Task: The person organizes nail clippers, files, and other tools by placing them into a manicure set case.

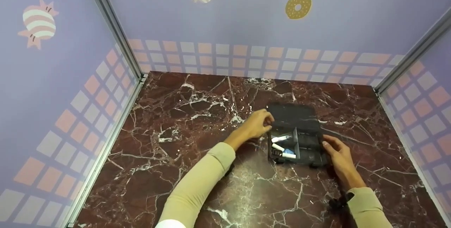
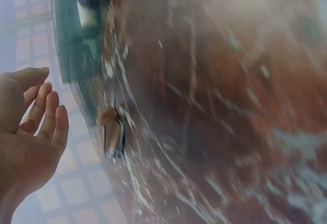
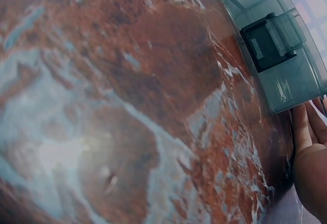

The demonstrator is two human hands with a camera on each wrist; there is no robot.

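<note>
A dark see-through plastic compartment box [image 1: 310, 154] rests on the marble-patterned surface, its lid [image 1: 292, 116] folded back to the far side. In its left compartments lie a clear tube-like piece [image 1: 282, 138], a white stick-shaped piece [image 1: 289, 155] and a small blue piece [image 1: 289, 151]. My left hand [image 1: 259, 123] is at the box's left edge near the lid hinge, fingers loosely bent; the left wrist view shows nothing in it. Against the right side my right hand [image 1: 339, 154] rests its fingers and thumb. One latch [image 3: 273, 40] shows on the front wall in the right wrist view.
A patterned back wall [image 1: 225, 16] and two side walls with metal edge strips [image 1: 105, 164] enclose the surface. Near the right sleeve is a small dark object [image 1: 338, 204]. Dark red marble-patterned tabletop [image 1: 169, 171] extends left of the box.
</note>
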